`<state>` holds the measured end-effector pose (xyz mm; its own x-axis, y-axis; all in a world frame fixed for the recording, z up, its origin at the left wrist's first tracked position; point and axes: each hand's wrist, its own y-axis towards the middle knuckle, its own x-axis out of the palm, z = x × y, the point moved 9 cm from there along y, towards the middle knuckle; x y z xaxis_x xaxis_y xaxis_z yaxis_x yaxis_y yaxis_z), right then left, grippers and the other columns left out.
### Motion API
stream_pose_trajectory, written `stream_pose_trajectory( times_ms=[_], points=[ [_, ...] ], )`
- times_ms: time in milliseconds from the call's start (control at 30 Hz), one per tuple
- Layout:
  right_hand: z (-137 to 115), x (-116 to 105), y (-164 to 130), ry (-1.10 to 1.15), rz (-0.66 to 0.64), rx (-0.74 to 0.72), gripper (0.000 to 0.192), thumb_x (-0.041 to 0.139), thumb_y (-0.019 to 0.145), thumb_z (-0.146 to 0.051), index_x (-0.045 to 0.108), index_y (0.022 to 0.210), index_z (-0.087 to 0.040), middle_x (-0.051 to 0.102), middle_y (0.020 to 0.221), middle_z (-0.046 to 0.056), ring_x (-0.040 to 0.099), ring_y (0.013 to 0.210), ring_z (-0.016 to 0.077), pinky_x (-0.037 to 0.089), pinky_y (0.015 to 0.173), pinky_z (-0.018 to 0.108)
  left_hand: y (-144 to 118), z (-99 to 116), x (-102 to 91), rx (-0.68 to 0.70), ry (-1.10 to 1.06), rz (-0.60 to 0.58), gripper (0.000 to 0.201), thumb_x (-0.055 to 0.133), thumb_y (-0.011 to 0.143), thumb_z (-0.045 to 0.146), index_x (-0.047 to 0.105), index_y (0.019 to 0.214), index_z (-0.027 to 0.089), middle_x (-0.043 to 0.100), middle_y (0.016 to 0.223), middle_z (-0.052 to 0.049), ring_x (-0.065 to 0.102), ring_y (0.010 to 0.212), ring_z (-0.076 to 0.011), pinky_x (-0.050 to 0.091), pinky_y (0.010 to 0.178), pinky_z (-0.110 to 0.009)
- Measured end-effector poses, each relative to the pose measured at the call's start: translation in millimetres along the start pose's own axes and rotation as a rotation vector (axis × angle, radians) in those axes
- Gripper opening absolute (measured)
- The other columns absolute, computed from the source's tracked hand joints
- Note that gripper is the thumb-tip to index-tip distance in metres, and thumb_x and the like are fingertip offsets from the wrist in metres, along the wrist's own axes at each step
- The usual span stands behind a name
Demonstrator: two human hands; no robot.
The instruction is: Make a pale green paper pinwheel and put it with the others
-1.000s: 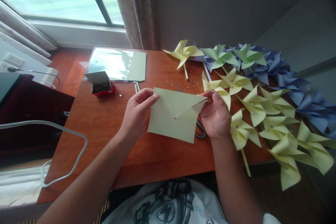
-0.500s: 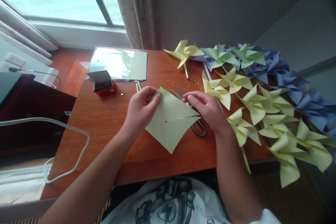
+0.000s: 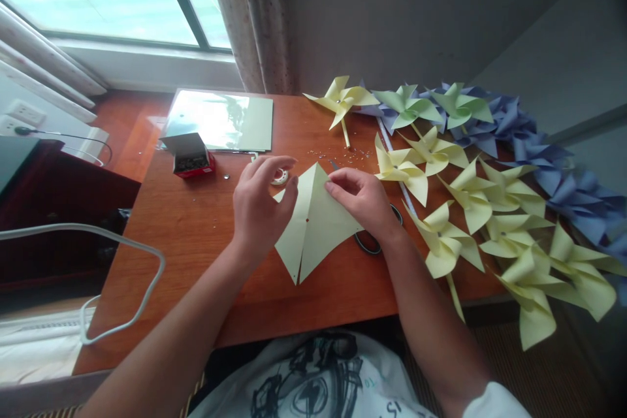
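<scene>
A pale yellow paper square (image 3: 316, 225) with slits cut toward a small centre hole hangs over the wooden table (image 3: 196, 228), turned corner-up like a diamond. My left hand (image 3: 257, 206) pinches its left edge. My right hand (image 3: 362, 199) grips its upper right side near the top corner. Black-handled scissors (image 3: 372, 241) lie on the table under my right wrist, mostly hidden. A small white roll (image 3: 281, 176) lies just beyond my left fingers.
Several finished yellow pinwheels (image 3: 470, 202) and green and blue ones (image 3: 494, 117) cover the table's right side. A red box of pins (image 3: 190, 158) and a stack of paper sheets (image 3: 220, 119) sit at the back left. A white cable (image 3: 117, 287) loops at the left.
Both hands have turned the paper square clockwise, so its slit now points down instead of right. My right hand shifted from the right corner to the top.
</scene>
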<state>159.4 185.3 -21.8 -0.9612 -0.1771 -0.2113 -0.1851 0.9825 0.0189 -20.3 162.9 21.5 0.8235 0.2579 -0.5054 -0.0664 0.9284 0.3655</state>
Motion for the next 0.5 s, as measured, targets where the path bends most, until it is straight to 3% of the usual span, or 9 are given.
stream_pose_trajectory(
  times_ms=[133,333,500],
  points=[
    [0,2,-2,0.07,-0.015,0.015,0.012,0.071,0.087,-0.034,0.072,0.089,-0.022,0.075,0.087,0.002,0.071,0.084,0.0202,0.056,0.076,0.032,-4,0,8.2,-0.05,-0.13,-0.058,0.013,0.064,0.09,0.026,0.071,0.099,0.021,0.07,0.09,-0.004,0.058,0.072,-0.0152,0.047,0.07,-0.027],
    [-5,9,-6,0.08,-0.075,-0.037,0.011,0.072,0.088,-0.034,0.072,0.09,-0.023,0.075,0.089,0.001,0.071,0.084,0.0184,0.056,0.077,0.03,-10,-17,30.3,-0.195,-0.425,-0.156,0.015,0.07,0.087,0.031,0.071,0.09,0.017,0.068,0.083,-0.004,0.058,0.068,-0.014,0.046,0.062,-0.025],
    [-17,2,-7,-0.002,0.005,-0.134,0.009,0.073,0.087,-0.029,0.072,0.095,-0.024,0.075,0.092,0.0,0.071,0.085,0.0165,0.058,0.079,0.03,-11,-16,35.7,-0.199,-0.411,-0.192,0.013,0.07,0.085,0.029,0.071,0.086,0.016,0.065,0.075,-0.002,0.056,0.064,-0.0131,0.045,0.058,-0.025]
  ],
)
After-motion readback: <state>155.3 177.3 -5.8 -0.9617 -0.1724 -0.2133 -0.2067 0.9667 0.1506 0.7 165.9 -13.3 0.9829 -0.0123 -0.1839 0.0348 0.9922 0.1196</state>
